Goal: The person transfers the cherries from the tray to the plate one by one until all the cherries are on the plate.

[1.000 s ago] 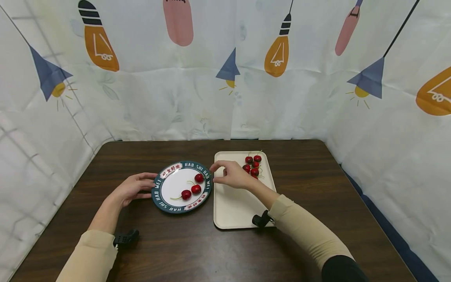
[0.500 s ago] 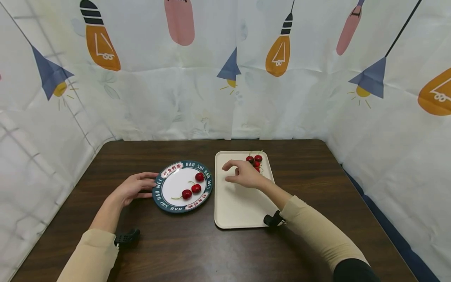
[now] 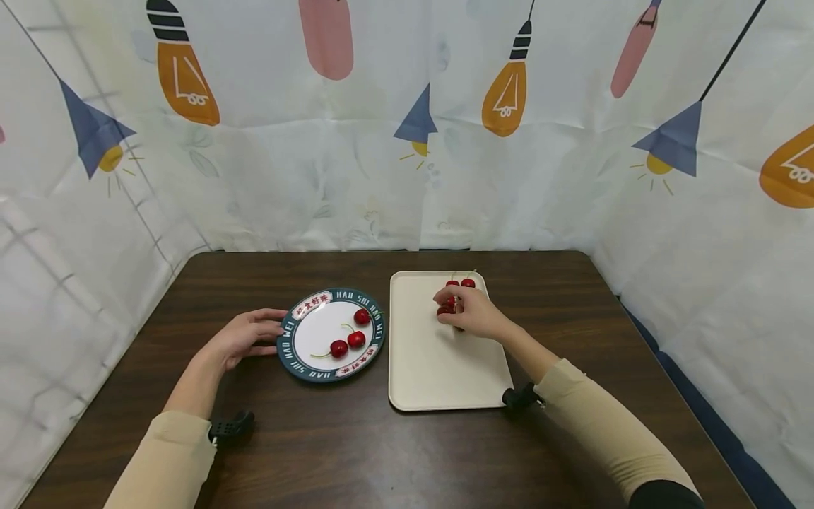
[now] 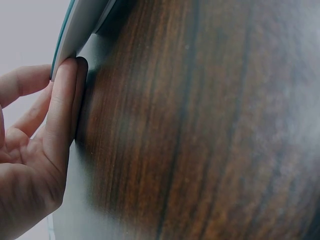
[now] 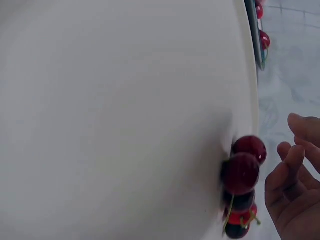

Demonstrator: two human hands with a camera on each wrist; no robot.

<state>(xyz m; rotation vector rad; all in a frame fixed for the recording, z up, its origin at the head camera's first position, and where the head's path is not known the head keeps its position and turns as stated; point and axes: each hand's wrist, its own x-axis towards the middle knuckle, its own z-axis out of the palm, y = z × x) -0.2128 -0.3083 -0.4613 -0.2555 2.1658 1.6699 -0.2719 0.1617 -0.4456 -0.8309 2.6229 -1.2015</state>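
Observation:
A round plate [image 3: 289, 353] with a dark green rim holds three red cherries [image 3: 356, 338]. My left hand [image 3: 270, 332] lies flat on the table, its straight fingers [image 4: 62, 100] touching the plate's left rim [image 4: 75, 30]. To the right lies a cream tray [image 3: 439, 360] with a small cluster of cherries [image 3: 453, 286] at its far end. My right hand [image 3: 459, 311] hovers at that cluster. In the right wrist view its loosely curled fingers [image 5: 295, 170] stand just beside the cherries [image 5: 241, 172] with a small gap, holding nothing.
The dark wooden table [image 3: 318, 438] is enclosed on three sides by a white curtain [image 3: 356, 141] printed with light bulbs. The tray's near half [image 5: 125, 100] is bare. The plate's edge [image 5: 252, 25] shows beyond the tray in the right wrist view.
My right hand has moved from the plate's right rim across the tray, right and away from me, to the cherry cluster. The left hand and plate have stayed put.

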